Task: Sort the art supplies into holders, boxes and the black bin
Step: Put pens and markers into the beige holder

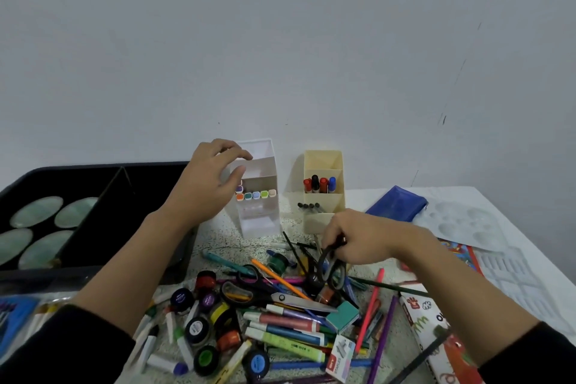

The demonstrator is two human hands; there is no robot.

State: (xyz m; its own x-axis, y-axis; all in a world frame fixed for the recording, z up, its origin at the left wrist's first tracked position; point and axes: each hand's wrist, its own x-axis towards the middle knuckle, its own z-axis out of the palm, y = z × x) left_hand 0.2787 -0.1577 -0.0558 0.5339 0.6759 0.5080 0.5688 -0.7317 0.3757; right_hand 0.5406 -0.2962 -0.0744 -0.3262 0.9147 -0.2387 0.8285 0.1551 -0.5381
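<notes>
Head view: the left hand (pixel 212 178) hovers with fingers loosely spread before the upper compartments of the white holder (pixel 265 212); whether it touches cannot be told. The right hand (pixel 367 240) pinches the dark-handled scissors (pixel 331 266), loops hanging, just above the far edge of the pile of supplies (pixel 280 324) and in front of the cream holder (pixel 324 162). A narrow gap separates the two holders. A bare strip of table (pixel 218 237) lies between them and the pile. The black bin (pixel 149 184) borders the left.
</notes>
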